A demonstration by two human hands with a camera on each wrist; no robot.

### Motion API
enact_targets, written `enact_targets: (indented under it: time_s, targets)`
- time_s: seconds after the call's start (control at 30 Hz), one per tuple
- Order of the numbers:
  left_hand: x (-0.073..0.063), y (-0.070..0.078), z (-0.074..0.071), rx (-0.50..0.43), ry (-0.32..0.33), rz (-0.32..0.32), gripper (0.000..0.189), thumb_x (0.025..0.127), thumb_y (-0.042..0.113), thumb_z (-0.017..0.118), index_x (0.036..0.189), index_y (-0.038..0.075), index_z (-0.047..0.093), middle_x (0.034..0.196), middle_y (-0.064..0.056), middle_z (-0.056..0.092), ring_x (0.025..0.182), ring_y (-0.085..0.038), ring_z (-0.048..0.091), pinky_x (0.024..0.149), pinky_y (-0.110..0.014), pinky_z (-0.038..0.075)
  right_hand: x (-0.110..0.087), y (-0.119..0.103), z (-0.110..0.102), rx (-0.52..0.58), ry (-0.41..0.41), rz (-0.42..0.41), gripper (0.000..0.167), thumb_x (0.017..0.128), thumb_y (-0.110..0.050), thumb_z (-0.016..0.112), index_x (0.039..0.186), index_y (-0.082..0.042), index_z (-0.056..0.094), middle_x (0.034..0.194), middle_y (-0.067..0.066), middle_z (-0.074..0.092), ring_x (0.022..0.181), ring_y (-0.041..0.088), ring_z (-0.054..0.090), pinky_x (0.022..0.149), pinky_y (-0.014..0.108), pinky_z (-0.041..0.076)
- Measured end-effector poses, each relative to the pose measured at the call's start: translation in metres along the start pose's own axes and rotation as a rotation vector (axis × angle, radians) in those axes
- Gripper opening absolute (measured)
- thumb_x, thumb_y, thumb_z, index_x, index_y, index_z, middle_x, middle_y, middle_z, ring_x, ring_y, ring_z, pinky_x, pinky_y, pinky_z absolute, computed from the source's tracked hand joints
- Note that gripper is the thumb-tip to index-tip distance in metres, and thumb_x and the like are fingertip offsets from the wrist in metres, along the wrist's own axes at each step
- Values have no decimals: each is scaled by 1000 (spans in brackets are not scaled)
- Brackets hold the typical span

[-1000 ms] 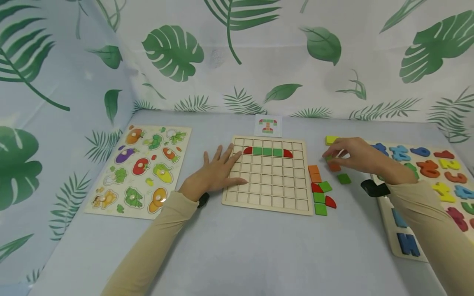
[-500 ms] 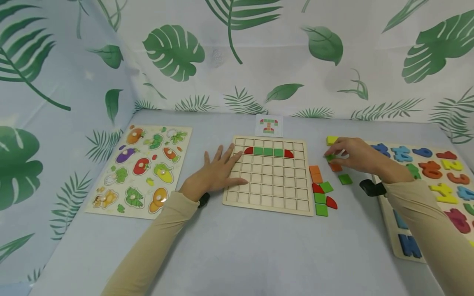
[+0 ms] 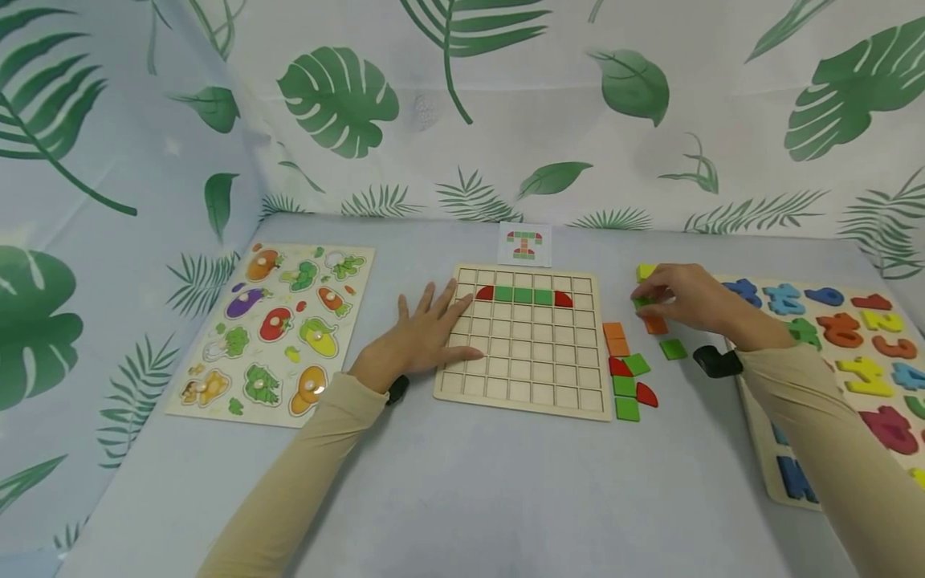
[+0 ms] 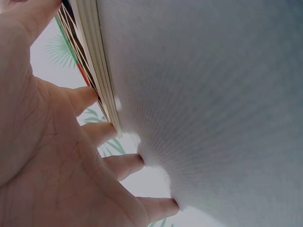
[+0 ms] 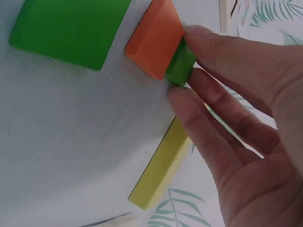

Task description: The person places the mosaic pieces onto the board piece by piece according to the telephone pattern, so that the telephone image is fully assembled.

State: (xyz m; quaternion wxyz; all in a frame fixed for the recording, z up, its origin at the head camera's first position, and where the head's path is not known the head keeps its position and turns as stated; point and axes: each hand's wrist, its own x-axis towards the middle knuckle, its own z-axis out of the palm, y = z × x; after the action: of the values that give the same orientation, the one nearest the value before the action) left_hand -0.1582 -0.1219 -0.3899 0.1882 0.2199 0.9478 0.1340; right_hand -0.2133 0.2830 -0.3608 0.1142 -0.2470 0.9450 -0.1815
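My left hand (image 3: 415,337) lies spread, fingers straight, across the left edge of a wooden grid board (image 3: 527,409). In the left wrist view the fingertips rest on the board's side and the table cloth. One row of the board holds a red quarter-round tile (image 3: 486,293), several green square tiles (image 3: 523,295) and another red quarter-round tile (image 3: 563,299). Right of the board, my right hand (image 3: 690,297) pinches a green tile (image 5: 182,64) between thumb and fingers. That tile is right beside an orange tile (image 5: 156,40). A yellow block (image 5: 161,165) lies just beyond the fingers.
Loose orange tiles (image 3: 616,339), green squares (image 3: 626,409) and a red quarter-round (image 3: 646,394) lie along the board's right edge. A pattern card (image 3: 525,244) is behind the board. A vegetable puzzle (image 3: 238,365) stands left, a number puzzle (image 3: 755,449) right.
My right hand has shifted slightly, its wrist moving a little left and up, while it stays at the green tile. The left hand and the board have not moved.
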Motion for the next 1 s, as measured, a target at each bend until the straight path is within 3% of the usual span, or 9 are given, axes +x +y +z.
enact_targets:
  time_s: [0.47,0.77,1.0]
  targets:
    - [0,-1,0,-17,-6,5,95,101,65,54,170,18,8,175,-12,-11,158,-43,-12,116,-77,-6,1,2,-1,18,20,67,22,87,-4,84,103,9,77,101,19,71,92,33,67,80,49,58]
    - [0,-2,1,-18,-5,5,95,102,65,53,170,18,8,175,-13,-10,158,-43,-12,117,-77,-5,1,3,0,26,21,36,21,86,-1,85,102,8,77,101,18,72,93,36,70,81,50,60]
    - [1,-3,2,-22,-3,8,95,102,65,53,171,18,8,175,-12,-11,158,-44,-12,116,-77,-6,2,2,-1,41,9,40,21,85,-1,85,102,6,76,98,14,73,89,32,69,77,44,60]
